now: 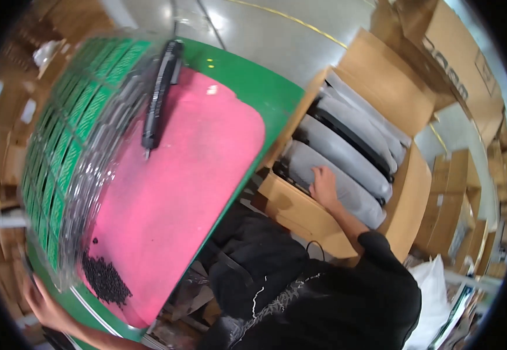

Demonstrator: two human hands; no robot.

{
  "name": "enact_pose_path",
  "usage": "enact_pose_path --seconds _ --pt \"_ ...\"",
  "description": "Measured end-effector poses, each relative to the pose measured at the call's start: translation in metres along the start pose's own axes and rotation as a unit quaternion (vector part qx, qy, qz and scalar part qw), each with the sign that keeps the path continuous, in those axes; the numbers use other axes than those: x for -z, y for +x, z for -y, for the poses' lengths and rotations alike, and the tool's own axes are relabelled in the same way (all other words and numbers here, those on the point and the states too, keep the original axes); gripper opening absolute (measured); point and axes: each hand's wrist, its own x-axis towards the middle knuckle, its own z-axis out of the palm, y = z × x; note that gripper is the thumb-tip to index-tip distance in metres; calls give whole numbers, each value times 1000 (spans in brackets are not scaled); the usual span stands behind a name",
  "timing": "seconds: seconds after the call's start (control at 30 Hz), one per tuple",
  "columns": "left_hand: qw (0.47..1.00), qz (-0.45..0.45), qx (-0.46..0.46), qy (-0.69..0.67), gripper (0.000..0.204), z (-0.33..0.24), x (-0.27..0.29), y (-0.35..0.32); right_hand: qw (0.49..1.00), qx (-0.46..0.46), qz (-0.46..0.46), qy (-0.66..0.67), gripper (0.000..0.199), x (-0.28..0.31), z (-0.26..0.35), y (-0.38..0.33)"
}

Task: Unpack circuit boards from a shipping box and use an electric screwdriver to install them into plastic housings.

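My right hand [323, 185] is in the open cardboard box [297, 213] at the right. Its bent fingers grip the edge of the nearest long grey-wrapped part [346, 189]. Several similar parts lie side by side there, some with black portions showing. At the far lower left, my left hand [42, 303] is beside the green table's edge, its fingers closed around something dark and thin that blurs at the rim of the picture. A black electric screwdriver [161, 96] lies on the pink mat [189, 157], with its tip toward me.
Stacked clear plastic trays with green contents [81, 134] line the mat's left side. A pile of small black screws [106, 280] sits at its near left corner. The green table [253, 81] borders the mat. More cartons [448, 192] and a white bag [429, 294] stand at the right.
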Motion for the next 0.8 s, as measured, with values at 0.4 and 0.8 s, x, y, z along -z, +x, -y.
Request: enact_pose_path --seconds 0.4,0.8 --pt "961 -94 161 202 32 89 32 -190 964 -49 262 25 33 -35 -35 0" --pt "986 -69 24 151 49 99 24 -194 964 -100 -21 244 32 140 -5 -20"
